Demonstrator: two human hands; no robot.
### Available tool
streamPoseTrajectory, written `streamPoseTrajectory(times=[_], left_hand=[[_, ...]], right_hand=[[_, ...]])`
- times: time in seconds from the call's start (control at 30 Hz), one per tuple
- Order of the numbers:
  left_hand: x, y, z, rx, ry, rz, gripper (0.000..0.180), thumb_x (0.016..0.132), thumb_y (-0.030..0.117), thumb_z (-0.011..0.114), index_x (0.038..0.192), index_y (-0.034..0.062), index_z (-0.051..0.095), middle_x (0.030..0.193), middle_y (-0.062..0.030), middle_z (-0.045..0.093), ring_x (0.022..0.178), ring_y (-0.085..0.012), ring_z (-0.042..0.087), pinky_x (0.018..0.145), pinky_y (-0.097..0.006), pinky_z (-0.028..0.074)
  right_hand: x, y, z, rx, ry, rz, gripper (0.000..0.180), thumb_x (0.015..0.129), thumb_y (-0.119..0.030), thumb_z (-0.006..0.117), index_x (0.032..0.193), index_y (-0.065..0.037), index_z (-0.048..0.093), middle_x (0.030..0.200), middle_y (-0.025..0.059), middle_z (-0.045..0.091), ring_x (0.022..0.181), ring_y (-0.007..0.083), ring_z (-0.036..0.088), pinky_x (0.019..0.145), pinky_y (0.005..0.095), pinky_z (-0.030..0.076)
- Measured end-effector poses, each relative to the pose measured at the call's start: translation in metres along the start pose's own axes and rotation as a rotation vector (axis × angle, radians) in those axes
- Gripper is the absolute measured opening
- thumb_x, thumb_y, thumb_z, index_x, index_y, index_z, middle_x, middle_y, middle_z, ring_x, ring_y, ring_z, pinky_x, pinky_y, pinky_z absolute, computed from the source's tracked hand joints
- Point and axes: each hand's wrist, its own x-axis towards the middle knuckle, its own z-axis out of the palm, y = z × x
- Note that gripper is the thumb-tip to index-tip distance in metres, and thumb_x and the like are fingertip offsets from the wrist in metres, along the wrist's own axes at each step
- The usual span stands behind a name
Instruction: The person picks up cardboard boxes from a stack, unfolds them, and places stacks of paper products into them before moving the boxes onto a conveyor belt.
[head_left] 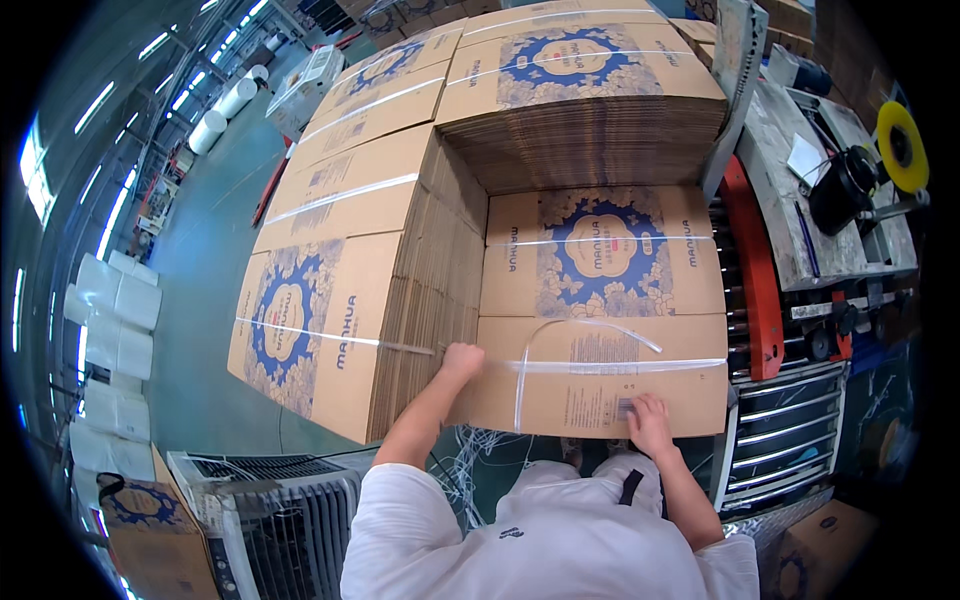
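Leaning over the low bundle of flattened cardboard boxes (600, 320), you've got your left hand (462, 360) curled at its left edge, where the white plastic strap (610, 365) crosses, though I can't tell if the fingers grip anything. Your right hand (648, 418) lies open, palm down on the near edge, seemingly steadying the bundle. Taller strapped stacks (340, 300) stand alongside, a roller conveyor (790, 420) at right.
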Motion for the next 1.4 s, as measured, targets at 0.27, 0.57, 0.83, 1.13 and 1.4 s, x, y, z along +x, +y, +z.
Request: streamPoseTrajectory(times=[0.27, 0.57, 0.83, 1.13, 1.4], left_hand=[[-0.012, -0.003, 0.005, -0.054, -0.008, 0.072, 0.017, 0.071, 0.015, 0.054, 0.083, 0.0067, 0.064, 0.077, -0.0135, 0.066, 0.072, -0.0275, 0.065, 0.066, -0.041, 0.050], [0.002, 0.005, 0.020, -0.141, 0.035, 0.088, 0.015, 0.067, 0.015, 0.059, 0.079, 0.0068, 0.063, 0.077, -0.0137, 0.065, 0.074, -0.0279, 0.064, 0.065, -0.040, 0.050], [0.004, 0.005, 0.022, -0.325, 0.100, -0.008, 0.012, 0.067, 0.013, 0.057, 0.076, 0.0071, 0.063, 0.073, -0.0138, 0.065, 0.070, -0.0283, 0.065, 0.062, -0.041, 0.051], [0.005, 0.002, 0.020, -0.293, 0.102, 0.051, 0.013, 0.065, 0.012, 0.057, 0.076, 0.0067, 0.061, 0.070, -0.0143, 0.064, 0.067, -0.0292, 0.064, 0.059, -0.042, 0.050], [-0.023, -0.005, 0.012, -0.328, 0.148, 0.007, 0.013, 0.066, 0.012, 0.057, 0.078, 0.0071, 0.057, 0.069, -0.0147, 0.064, 0.066, -0.0302, 0.064, 0.059, -0.043, 0.050]], right_hand=[[0.116, -0.029, 0.035, 0.323, -0.236, 0.151, 0.017, 0.081, -0.016, 0.052, 0.084, -0.001, 0.061, 0.076, 0.0193, 0.060, 0.078, 0.0362, 0.057, 0.071, 0.0432, 0.045], [0.416, -0.142, 0.178, 0.739, 0.126, 0.156, 0.024, 0.081, -0.007, 0.055, 0.104, -0.001, 0.054, 0.095, 0.0160, 0.060, 0.088, 0.0273, 0.058, 0.079, 0.0336, 0.046], [0.460, -0.127, 0.215, 1.078, -0.165, 0.265, 0.020, 0.077, -0.012, 0.068, 0.089, -0.005, 0.054, 0.080, -0.0015, 0.054, 0.074, 0.0103, 0.048, 0.069, 0.0246, 0.043], [0.455, -0.117, 0.231, 0.832, -0.175, 0.118, 0.027, 0.085, -0.030, 0.057, 0.083, -0.004, 0.054, 0.072, 0.0049, 0.056, 0.069, 0.0147, 0.048, 0.064, 0.0302, 0.043], [0.440, -0.150, 0.208, 0.629, -0.016, 0.154, 0.021, 0.086, -0.023, 0.054, 0.086, -0.002, 0.053, 0.086, 0.0226, 0.058, 0.085, 0.0391, 0.054, 0.072, 0.0404, 0.044]])
